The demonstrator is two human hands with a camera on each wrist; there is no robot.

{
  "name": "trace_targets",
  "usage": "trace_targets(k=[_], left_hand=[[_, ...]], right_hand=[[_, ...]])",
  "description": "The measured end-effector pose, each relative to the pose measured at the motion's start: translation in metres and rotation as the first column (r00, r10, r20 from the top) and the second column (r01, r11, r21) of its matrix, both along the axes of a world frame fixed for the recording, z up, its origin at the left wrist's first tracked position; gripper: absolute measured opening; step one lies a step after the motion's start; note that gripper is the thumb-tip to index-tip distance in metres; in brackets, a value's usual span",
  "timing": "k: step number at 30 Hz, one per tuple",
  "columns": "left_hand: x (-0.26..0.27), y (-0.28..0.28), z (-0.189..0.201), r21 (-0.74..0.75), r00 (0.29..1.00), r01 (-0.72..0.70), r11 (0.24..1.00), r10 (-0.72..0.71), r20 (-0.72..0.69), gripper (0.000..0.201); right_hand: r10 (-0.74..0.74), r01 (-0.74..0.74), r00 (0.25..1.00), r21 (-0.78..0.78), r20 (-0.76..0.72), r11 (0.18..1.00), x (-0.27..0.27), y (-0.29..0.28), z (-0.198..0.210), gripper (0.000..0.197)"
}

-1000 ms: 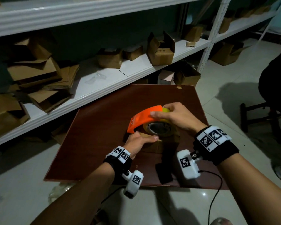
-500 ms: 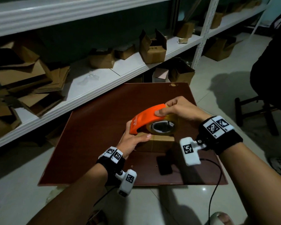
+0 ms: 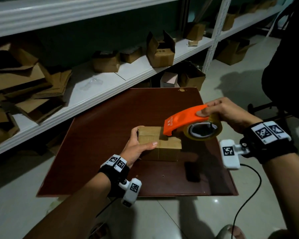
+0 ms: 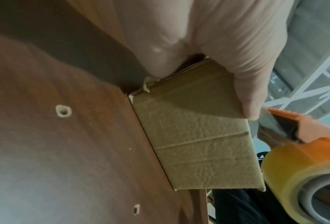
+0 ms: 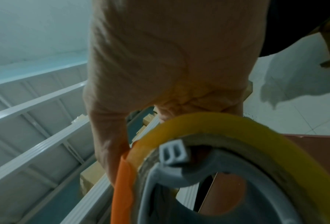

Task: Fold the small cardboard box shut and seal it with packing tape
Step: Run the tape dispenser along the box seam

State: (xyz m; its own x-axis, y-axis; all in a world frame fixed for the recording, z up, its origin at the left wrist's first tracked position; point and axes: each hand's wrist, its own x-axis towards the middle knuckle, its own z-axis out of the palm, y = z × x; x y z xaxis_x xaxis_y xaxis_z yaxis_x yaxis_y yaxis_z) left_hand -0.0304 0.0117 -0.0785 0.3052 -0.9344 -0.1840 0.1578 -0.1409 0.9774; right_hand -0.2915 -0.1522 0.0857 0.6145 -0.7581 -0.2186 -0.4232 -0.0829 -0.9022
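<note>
A small brown cardboard box (image 3: 160, 147) (image 4: 196, 145) sits with its flaps folded down on the dark red table (image 3: 110, 135). My left hand (image 3: 138, 145) grips its left end, thumb laid across the top and fingers round the far side. My right hand (image 3: 226, 112) holds an orange tape dispenser (image 3: 185, 120) (image 4: 302, 133) with a yellowish roll of packing tape (image 3: 204, 131) (image 5: 217, 125). The dispenser's front lip touches the box top near its right part. A strip of tape runs over the box's top and near side.
White metal shelving (image 3: 97, 90) behind the table carries several flattened and open cardboard boxes (image 3: 160, 50). More boxes stand on the tiled floor under the shelf (image 3: 190, 78). A dark stool (image 3: 273, 107) and a person in dark clothes are at the right. A cable (image 3: 245, 200) hangs off my right wrist.
My right hand has drawn the dispenser rightward across the box top, uncovering the box's left part. My left hand stays gripping the left end. The head view has shifted.
</note>
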Motion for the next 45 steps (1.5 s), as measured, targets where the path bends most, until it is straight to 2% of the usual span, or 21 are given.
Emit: trace_targets(k=[4,8,11,22,25,28,35,42,45], left_hand=[[0.001,0.000,0.000,0.011,1.000,0.015,1.000,-0.015,0.004,0.094],[0.003,-0.001,-0.002,0.021,1.000,0.010,1.000,-0.010,0.003,0.097],[0.003,-0.001,-0.002,0.030,1.000,-0.007,1.000,0.006,0.023,0.097],[0.003,-0.008,0.016,0.087,0.976,-0.041,0.995,0.022,0.218,0.104],[-0.013,-0.010,0.023,0.099,0.965,-0.144,0.985,0.118,0.235,0.091],[-0.023,-0.013,0.021,0.074,0.928,-0.230,0.971,0.195,0.319,0.072],[-0.018,-0.013,0.024,0.076,0.907,-0.237,0.969,0.192,0.376,0.025],[-0.003,-0.013,0.030,0.092,0.850,-0.262,0.961,0.184,0.494,0.028],[0.015,-0.009,0.036,0.114,0.817,-0.298,0.948,0.191,0.545,0.030]], right_hand=[[0.000,0.000,0.997,-0.008,-0.081,1.000,0.004,0.001,0.001,0.090],[-0.021,0.012,0.985,-0.057,-0.170,0.998,0.014,0.005,0.003,0.054],[-0.016,-0.009,0.973,-0.105,-0.231,0.994,0.021,0.006,0.004,0.037],[-0.056,0.006,0.963,-0.187,-0.263,0.982,0.033,0.008,0.008,0.026],[-0.044,-0.009,0.964,-0.197,-0.262,0.980,0.034,0.008,0.009,0.024],[-0.037,-0.018,0.963,-0.204,-0.265,0.979,0.034,0.008,0.007,0.025],[-0.022,-0.020,0.966,-0.162,-0.256,0.987,0.028,0.002,0.003,0.031],[0.017,-0.038,0.982,-0.112,-0.187,0.993,0.035,0.006,-0.004,0.015],[0.047,-0.055,0.991,-0.065,-0.123,0.996,0.045,0.012,-0.008,0.019]])
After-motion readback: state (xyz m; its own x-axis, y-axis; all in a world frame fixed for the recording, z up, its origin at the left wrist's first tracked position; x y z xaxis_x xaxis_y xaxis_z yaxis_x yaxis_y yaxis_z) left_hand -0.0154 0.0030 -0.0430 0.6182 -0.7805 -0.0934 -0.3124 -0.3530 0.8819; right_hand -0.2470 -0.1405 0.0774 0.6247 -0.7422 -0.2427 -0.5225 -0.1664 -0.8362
